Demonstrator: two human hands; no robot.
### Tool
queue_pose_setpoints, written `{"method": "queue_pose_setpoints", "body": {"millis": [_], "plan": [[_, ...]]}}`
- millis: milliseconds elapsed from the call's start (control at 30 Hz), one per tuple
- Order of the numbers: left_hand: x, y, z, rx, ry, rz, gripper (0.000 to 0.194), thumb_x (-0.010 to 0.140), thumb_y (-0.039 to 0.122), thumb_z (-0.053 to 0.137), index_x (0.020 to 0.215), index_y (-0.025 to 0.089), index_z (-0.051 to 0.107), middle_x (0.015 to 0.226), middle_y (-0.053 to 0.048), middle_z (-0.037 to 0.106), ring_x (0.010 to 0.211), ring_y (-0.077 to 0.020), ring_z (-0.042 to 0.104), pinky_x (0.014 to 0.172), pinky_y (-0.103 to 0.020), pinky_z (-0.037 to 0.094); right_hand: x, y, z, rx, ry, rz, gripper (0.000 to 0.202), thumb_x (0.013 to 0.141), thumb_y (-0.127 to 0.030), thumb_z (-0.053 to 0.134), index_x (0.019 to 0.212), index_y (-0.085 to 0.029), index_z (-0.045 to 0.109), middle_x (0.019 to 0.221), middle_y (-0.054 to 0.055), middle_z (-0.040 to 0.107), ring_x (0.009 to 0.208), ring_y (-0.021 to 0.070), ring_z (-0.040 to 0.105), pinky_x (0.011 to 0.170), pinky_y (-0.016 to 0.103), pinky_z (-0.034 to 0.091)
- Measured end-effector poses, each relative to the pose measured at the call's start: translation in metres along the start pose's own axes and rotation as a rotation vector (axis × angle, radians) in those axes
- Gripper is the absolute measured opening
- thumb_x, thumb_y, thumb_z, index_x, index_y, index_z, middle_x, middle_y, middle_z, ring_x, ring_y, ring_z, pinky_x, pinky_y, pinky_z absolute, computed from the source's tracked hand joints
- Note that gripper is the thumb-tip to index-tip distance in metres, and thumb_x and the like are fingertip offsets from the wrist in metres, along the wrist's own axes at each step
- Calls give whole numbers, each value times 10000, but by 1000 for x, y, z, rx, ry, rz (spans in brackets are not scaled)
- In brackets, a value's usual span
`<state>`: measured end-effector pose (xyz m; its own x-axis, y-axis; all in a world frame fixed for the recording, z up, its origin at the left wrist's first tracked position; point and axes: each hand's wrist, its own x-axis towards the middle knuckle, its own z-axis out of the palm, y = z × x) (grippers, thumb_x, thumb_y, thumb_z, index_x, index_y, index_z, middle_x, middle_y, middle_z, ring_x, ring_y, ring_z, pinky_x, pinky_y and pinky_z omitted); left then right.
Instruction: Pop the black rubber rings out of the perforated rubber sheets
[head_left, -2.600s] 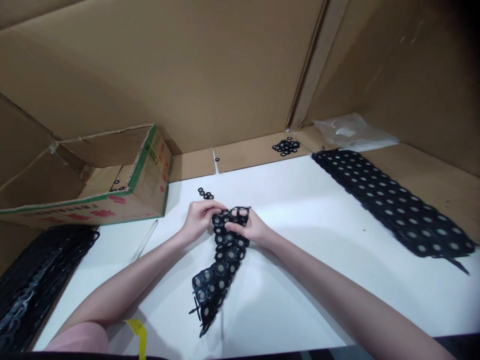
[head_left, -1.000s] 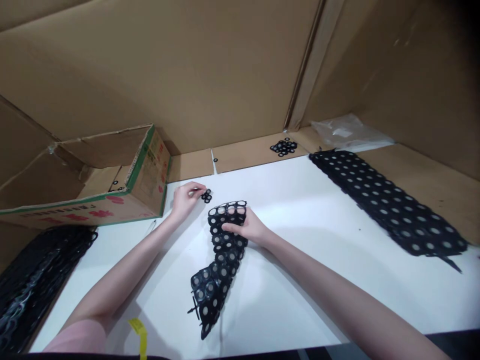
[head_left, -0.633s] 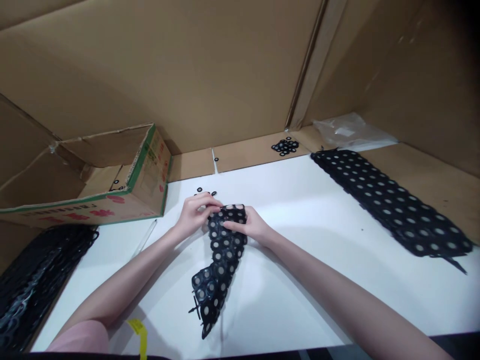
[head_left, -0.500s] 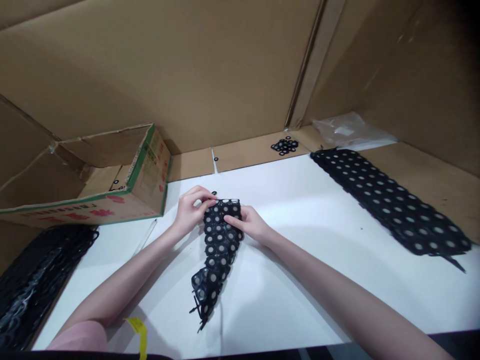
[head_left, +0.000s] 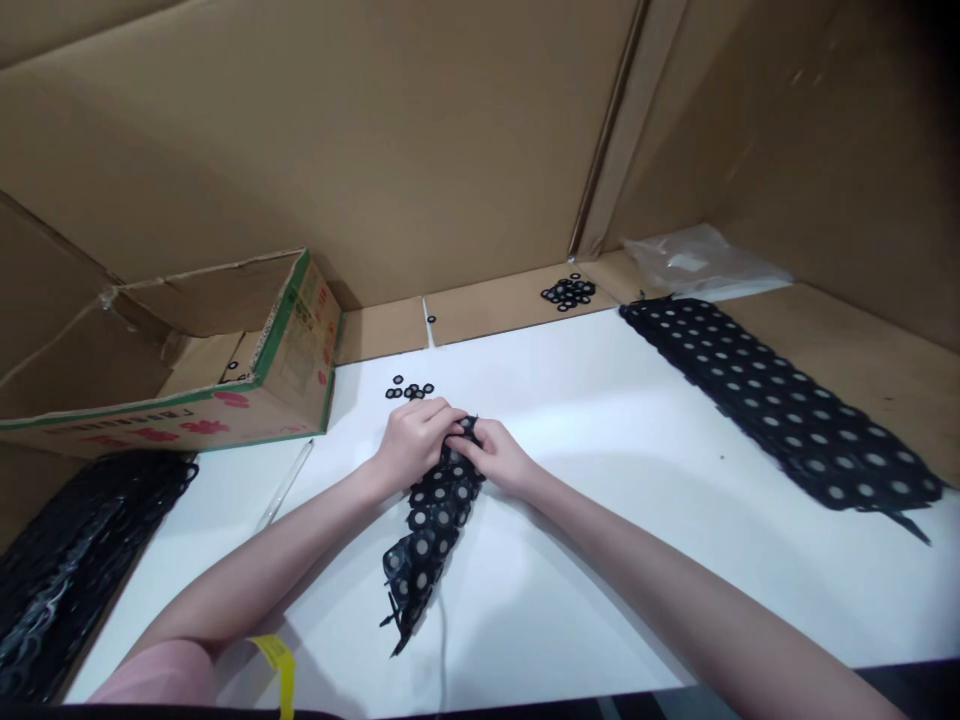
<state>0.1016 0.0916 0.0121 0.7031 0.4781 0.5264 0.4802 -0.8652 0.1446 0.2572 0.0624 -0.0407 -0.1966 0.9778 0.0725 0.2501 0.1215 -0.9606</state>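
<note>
A narrow black sheet (head_left: 439, 515) of joined rings with pale round centres lies on the white table, its near end ragged and twisted. At its far end my left hand (head_left: 415, 442) bends its fingers over the edge and presses down on it. My right hand (head_left: 501, 455) pinches the same end from the right, thumb on top. The fingertips of both hands meet there and partly hide that edge. Several loose black rings (head_left: 411, 391) lie on the table just beyond my left hand.
An open cardboard box (head_left: 289, 355) stands at the left, with black strips (head_left: 82, 550) in front of it. A clear thin tool (head_left: 289, 485) lies beside my left arm. At the right are a longer dotted black sheet (head_left: 780, 400), a ring pile (head_left: 568, 292) and a plastic bag (head_left: 701, 260).
My left hand has moved right and slightly nearer, onto the sheet's end beside my right fingers. The loose rings it was covering are now visible. The sheet's far end is now mostly hidden.
</note>
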Motion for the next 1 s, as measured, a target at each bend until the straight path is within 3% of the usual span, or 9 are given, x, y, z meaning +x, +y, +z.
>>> {"method": "queue_pose_setpoints", "body": {"millis": [267,400,533,600,733,800,867,933,1000], "plan": [[0,2,12,-12,4,-131,217,861,101,415,818,161,619,730,-37,651,658,-156,590,625,-256,423,0,3,4,-52,64,-26,439,777,-400,558,512,-221,258,490,-54,274,489,85,264,469,258,192],[7,-5,13,-168,-31,-236,229,841,92,403,783,162,613,744,-38,661,663,-148,598,610,-237,422,0,-1,2,-15,25,-55,324,795,-361,540,559,-203,386,522,-39,390,516,101,341,491,246,288],[16,-19,15,-348,6,-393,202,836,122,452,727,165,617,696,-16,658,654,-136,594,645,-232,422,0,-6,0,30,-17,-101,200,818,-313,514,671,-179,534,618,-10,554,589,130,472,573,252,391],[20,-30,16,-475,77,-522,188,846,182,478,715,160,611,644,-5,629,591,-126,566,599,-226,413,0,-6,0,51,-15,-87,180,812,-301,524,711,-171,595,680,13,619,664,163,551,639,275,439],[23,-59,14,-654,329,-752,230,866,274,470,715,150,592,549,18,538,450,-102,478,473,-209,367,-3,-6,2,87,-8,-4,181,775,-312,584,800,-168,691,774,50,693,802,235,630,757,344,484],[19,-71,11,-604,335,-741,198,855,267,502,775,147,637,628,-6,602,521,-119,542,528,-224,419,-3,-7,1,158,-14,20,234,769,-360,605,865,-170,702,842,57,712,832,241,639,781,356,486],[11,-78,8,-472,237,-644,153,833,243,559,829,161,688,795,-46,682,729,-166,628,696,-278,481,-3,-10,-1,250,-21,29,294,751,-408,632,901,-164,696,886,60,715,854,236,640,808,357,479],[1,-78,4,-326,153,-542,115,809,227,613,818,184,719,950,-66,709,962,-220,624,887,-357,455,-2,-12,-4,323,-22,49,336,722,-443,668,896,-156,688,869,56,710,847,226,637,818,354,471],[-7,-71,-2,-299,126,-480,119,824,242,622,824,193,730,1023,-76,707,1067,-243,591,968,-398,414,-2,-13,-7,375,-9,81,353,697,-466,696,866,-156,682,834,44,701,823,213,630,810,347,466]]}}
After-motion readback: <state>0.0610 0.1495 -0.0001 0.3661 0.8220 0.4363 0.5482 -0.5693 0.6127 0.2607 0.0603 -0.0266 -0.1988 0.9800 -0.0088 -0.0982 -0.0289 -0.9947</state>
